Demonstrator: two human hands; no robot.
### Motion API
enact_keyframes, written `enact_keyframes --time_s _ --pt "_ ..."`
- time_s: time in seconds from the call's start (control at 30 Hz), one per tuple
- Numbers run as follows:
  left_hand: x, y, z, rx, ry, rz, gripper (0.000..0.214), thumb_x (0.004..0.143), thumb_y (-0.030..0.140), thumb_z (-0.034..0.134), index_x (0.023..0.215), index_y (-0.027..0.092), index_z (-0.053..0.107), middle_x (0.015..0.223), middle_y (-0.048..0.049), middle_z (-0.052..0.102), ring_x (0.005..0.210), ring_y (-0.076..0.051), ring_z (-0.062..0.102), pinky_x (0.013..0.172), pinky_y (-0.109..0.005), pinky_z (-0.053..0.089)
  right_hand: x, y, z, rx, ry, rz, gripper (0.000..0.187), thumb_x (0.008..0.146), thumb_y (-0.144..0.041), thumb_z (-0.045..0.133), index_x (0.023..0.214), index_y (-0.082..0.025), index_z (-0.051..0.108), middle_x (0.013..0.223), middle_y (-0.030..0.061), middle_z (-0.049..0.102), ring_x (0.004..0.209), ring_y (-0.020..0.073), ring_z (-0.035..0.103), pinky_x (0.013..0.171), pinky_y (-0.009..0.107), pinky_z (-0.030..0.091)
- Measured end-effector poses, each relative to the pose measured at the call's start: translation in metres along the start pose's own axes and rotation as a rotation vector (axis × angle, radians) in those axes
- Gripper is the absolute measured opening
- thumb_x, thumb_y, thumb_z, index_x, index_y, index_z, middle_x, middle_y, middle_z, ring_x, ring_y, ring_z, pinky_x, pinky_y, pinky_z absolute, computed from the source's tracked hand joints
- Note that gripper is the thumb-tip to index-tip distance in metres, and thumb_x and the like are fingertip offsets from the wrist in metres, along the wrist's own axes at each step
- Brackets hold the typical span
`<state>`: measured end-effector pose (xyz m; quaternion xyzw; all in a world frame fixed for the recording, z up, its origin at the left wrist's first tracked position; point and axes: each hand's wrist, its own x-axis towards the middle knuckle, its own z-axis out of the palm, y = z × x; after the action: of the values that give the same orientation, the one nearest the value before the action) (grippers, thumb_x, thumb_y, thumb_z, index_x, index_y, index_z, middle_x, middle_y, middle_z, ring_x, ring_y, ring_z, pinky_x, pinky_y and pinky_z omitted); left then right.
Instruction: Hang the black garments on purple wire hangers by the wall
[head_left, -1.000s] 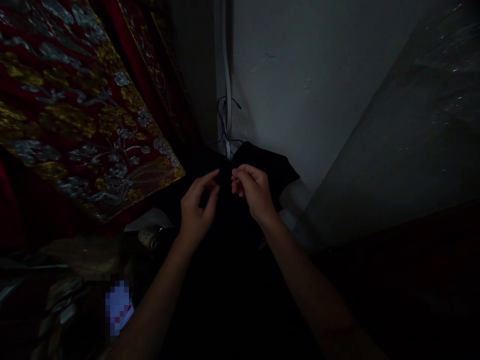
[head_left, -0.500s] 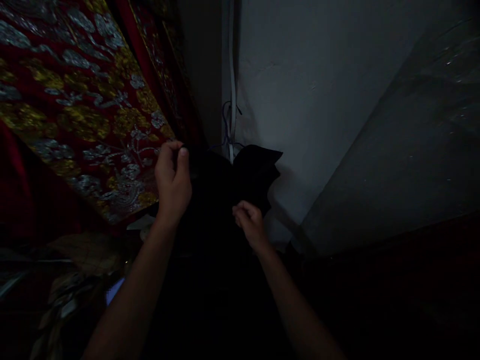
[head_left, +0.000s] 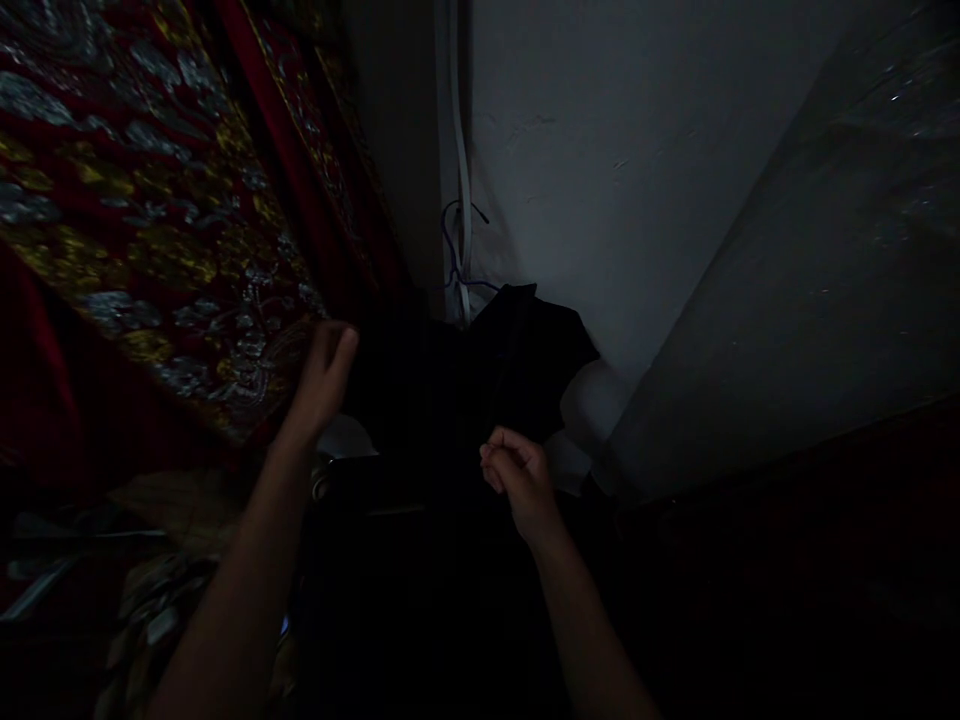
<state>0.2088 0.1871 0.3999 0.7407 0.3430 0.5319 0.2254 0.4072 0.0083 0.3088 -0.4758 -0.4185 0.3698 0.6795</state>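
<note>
My left hand (head_left: 324, 372) is raised on the left, fingers loosely spread and holding nothing, just in front of the red embroidered cloth (head_left: 150, 220). My right hand (head_left: 521, 478) is curled shut over the black cloth (head_left: 525, 345), which lies in the far corner against the white wall (head_left: 600, 130). It is too dark to tell whether I am pinching it.
</note>
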Motion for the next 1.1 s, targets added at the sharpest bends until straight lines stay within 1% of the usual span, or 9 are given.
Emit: enact_keyframes --time_s 0.13,0.3,0.47,0.57,0.7,0.83,0.93,1.0,1.1 --pt "-0.021 0.036 0.035 0.159 -0.013 0.089 0.057 0.087 0.058 0.064 0.128 0.021 0.051 0.13 -0.0131 0.059 0.125 -0.031 0.054 0.108 -0.049 0.039 -0.016 0.003 0.013 -0.139 -0.055 0.031 0.027 0.08 -0.037 0.06 0.061 -0.021 0.048 0.048 -0.0069 0.038 0.045 0.0083 0.034 0.045 0.023 0.024" --pt "-0.027 0.039 0.057 0.351 -0.046 0.109 0.086 0.069 0.043 0.085 0.141 0.026 0.042 0.146 -0.0175 0.042 0.138 -0.042 0.038 0.107 -0.063 0.036 -0.026 -0.001 0.026 -0.202 -0.1 0.008 0.029 0.084 -0.038 0.058 0.063 -0.022 0.047 0.051 -0.0063 0.039 0.047 0.0092 0.036 0.046 0.023 0.026" --pt "-0.01 0.011 0.04 0.268 0.033 0.115 0.045 0.077 0.012 0.063 0.12 0.019 0.055 0.114 -0.0118 0.064 0.111 -0.028 0.062 0.098 -0.045 0.048 -0.025 0.004 0.019 -0.212 -0.078 0.002 0.029 0.085 -0.037 0.059 0.063 -0.021 0.047 0.052 -0.0058 0.041 0.048 0.0096 0.038 0.048 0.023 0.028" --pt "-0.008 -0.013 0.015 0.053 0.14 0.005 0.018 0.082 0.02 0.057 0.098 0.017 0.065 0.094 -0.0071 0.069 0.089 -0.021 0.068 0.086 -0.034 0.052 -0.023 0.005 0.011 -0.163 -0.026 0.022 0.028 0.082 -0.038 0.059 0.063 -0.021 0.048 0.049 -0.0066 0.04 0.045 0.0089 0.036 0.046 0.023 0.027" --pt "-0.029 -0.03 -0.002 -0.257 0.401 -0.32 0.021 0.073 0.029 0.069 0.089 0.015 0.068 0.082 -0.0028 0.068 0.072 -0.016 0.064 0.07 -0.027 0.052 -0.023 0.001 0.01 -0.066 0.05 0.023 0.03 0.079 -0.04 0.061 0.059 -0.022 0.046 0.047 -0.0074 0.037 0.043 0.0078 0.033 0.043 0.022 0.025" --pt "-0.05 -0.02 0.013 -0.157 0.454 -0.171 0.027 0.085 0.044 0.063 0.088 0.016 0.066 0.087 -0.0014 0.066 0.086 -0.016 0.062 0.084 -0.027 0.05 -0.025 -0.001 0.019 -0.039 0.006 0.029 0.03 0.079 -0.039 0.061 0.06 -0.021 0.047 0.047 -0.0067 0.04 0.043 0.0079 0.035 0.043 0.021 0.026" --pt "-0.057 -0.013 0.031 -0.02 0.493 -0.067 0.038 0.094 0.049 0.05 0.076 0.017 0.06 0.076 0.0008 0.059 0.081 -0.016 0.058 0.083 -0.028 0.049 -0.028 0.0 0.021 -0.033 0.024 0.026 0.028 0.081 -0.038 0.06 0.061 -0.021 0.049 0.047 -0.0067 0.04 0.042 0.0079 0.035 0.044 0.021 0.027" --pt "-0.064 -0.018 0.041 -0.011 0.601 -0.142 0.043 0.096 0.052 0.046 0.07 0.019 0.054 0.07 0.0014 0.054 0.077 -0.017 0.056 0.079 -0.03 0.048 -0.03 -0.001 0.019 -0.044 0.039 0.027 0.026 0.081 -0.037 0.059 0.062 -0.021 0.05 0.047 -0.0067 0.041 0.042 0.0081 0.036 0.044 0.022 0.027" --pt "-0.088 -0.032 0.06 -0.25 0.673 -0.461 0.039 0.092 0.055 0.05 0.075 0.02 0.057 0.077 -0.0007 0.062 0.086 -0.019 0.061 0.083 -0.031 0.05 -0.031 -0.003 0.015 -0.059 0.034 0.026 0.027 0.081 -0.039 0.06 0.062 -0.021 0.051 0.047 -0.0067 0.041 0.042 0.0083 0.036 0.044 0.022 0.028"
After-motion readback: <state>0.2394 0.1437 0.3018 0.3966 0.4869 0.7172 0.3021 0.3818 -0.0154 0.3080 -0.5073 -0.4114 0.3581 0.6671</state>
